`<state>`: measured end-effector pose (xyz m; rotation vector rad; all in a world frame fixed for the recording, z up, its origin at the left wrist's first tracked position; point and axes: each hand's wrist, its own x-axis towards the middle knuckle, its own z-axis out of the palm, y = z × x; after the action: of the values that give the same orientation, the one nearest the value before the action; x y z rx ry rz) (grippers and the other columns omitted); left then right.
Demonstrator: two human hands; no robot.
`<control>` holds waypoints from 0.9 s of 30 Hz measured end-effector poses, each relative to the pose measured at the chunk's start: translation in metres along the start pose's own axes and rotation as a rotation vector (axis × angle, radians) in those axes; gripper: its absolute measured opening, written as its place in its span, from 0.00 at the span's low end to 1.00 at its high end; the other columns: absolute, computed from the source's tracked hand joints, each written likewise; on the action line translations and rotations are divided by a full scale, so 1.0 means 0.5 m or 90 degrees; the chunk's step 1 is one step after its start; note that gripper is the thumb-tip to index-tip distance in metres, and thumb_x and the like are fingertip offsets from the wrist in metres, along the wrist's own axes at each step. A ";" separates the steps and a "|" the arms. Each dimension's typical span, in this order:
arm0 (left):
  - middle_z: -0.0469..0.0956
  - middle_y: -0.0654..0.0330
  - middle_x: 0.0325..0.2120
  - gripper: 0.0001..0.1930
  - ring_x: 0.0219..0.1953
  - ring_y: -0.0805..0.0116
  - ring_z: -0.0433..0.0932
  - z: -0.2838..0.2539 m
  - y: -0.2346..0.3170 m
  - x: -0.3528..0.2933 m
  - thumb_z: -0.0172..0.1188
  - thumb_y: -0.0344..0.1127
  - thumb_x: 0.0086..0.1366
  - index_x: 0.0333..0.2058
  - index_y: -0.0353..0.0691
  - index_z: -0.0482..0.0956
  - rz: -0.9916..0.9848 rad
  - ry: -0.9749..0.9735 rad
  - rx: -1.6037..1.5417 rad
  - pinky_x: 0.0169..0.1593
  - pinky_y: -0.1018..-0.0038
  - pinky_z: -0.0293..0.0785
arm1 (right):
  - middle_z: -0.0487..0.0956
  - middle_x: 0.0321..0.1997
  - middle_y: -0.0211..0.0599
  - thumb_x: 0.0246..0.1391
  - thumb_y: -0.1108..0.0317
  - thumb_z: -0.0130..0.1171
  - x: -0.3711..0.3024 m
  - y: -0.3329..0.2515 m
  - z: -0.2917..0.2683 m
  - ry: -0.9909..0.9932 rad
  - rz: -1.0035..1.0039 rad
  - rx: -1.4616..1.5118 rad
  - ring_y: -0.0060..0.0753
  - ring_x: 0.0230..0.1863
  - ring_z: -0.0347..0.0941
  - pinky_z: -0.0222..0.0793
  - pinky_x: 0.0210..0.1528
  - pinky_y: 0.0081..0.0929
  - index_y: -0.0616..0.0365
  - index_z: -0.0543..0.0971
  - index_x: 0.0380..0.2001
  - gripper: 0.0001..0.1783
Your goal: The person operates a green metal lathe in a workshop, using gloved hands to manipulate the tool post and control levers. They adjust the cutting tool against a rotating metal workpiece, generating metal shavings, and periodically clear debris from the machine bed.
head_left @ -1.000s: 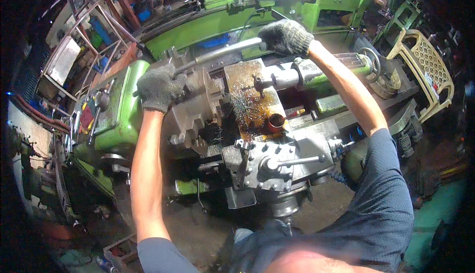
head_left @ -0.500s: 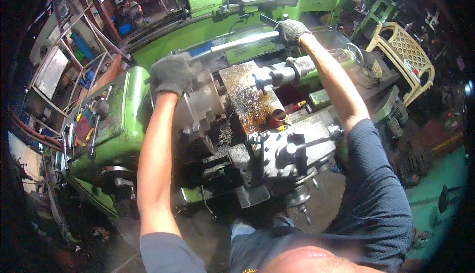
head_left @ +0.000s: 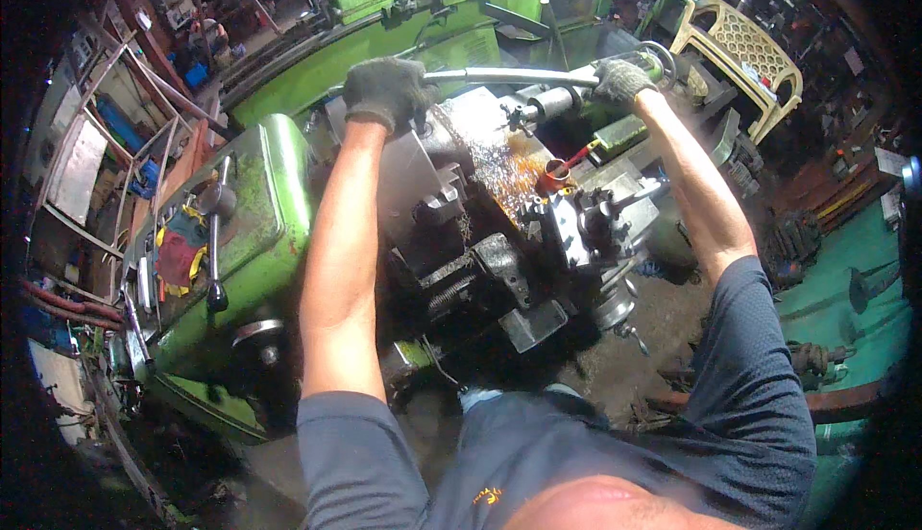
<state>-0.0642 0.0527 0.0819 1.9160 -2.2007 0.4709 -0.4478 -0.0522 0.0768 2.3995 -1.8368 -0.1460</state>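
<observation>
A long silvery metal bar (head_left: 514, 76) spans the space between my hands, above the back of a green lathe (head_left: 274, 170). Over the lathe's chuck (head_left: 413, 170), my left hand (head_left: 387, 91), in a dark grey knitted glove, is closed round the bar's left part. My right hand (head_left: 622, 81), in the same kind of glove, grips the right end with the fingers curled. The chuck is partly hidden by my left forearm and hand. Below the bar, metal shavings (head_left: 499, 170) cover a flat plate, with a small red cup (head_left: 555, 177) at its edge.
The tool post (head_left: 595, 218) stands nearer me, right of the chuck. Rags (head_left: 181, 252) and a lever (head_left: 219, 242) with a dark knob lie by the headstock. Behind is another green machine (head_left: 461, 45). A beige plastic chair (head_left: 744, 55) stands at the far right.
The bar sloped up to the right and now lies nearly level. My left hand has gone farther off and rightward, my right hand rightward. The whole view has shifted too.
</observation>
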 end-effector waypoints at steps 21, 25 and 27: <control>0.85 0.54 0.35 0.16 0.41 0.51 0.85 0.027 0.003 0.002 0.58 0.47 0.53 0.37 0.52 0.88 0.068 0.118 -0.078 0.43 0.55 0.79 | 0.85 0.42 0.51 0.47 0.55 0.62 -0.117 -0.069 0.005 0.090 0.113 -0.007 0.50 0.45 0.83 0.76 0.50 0.42 0.54 0.86 0.42 0.21; 0.85 0.53 0.31 0.15 0.38 0.51 0.85 0.056 -0.038 0.026 0.58 0.50 0.53 0.33 0.52 0.86 0.167 0.151 -0.057 0.43 0.57 0.80 | 0.84 0.44 0.54 0.49 0.52 0.62 -0.267 -0.145 0.019 0.052 0.216 0.074 0.52 0.48 0.82 0.76 0.52 0.44 0.57 0.86 0.41 0.22; 0.85 0.54 0.31 0.15 0.36 0.51 0.85 0.043 -0.045 0.020 0.59 0.51 0.53 0.32 0.51 0.85 0.188 0.139 -0.034 0.42 0.56 0.79 | 0.84 0.44 0.56 0.50 0.51 0.61 -0.291 -0.175 -0.002 0.028 0.219 0.089 0.54 0.48 0.82 0.76 0.52 0.45 0.56 0.86 0.41 0.22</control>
<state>-0.0420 0.0334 0.0676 1.4410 -2.3286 0.6252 -0.4020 0.1110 0.0655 2.1022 -2.2698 0.0669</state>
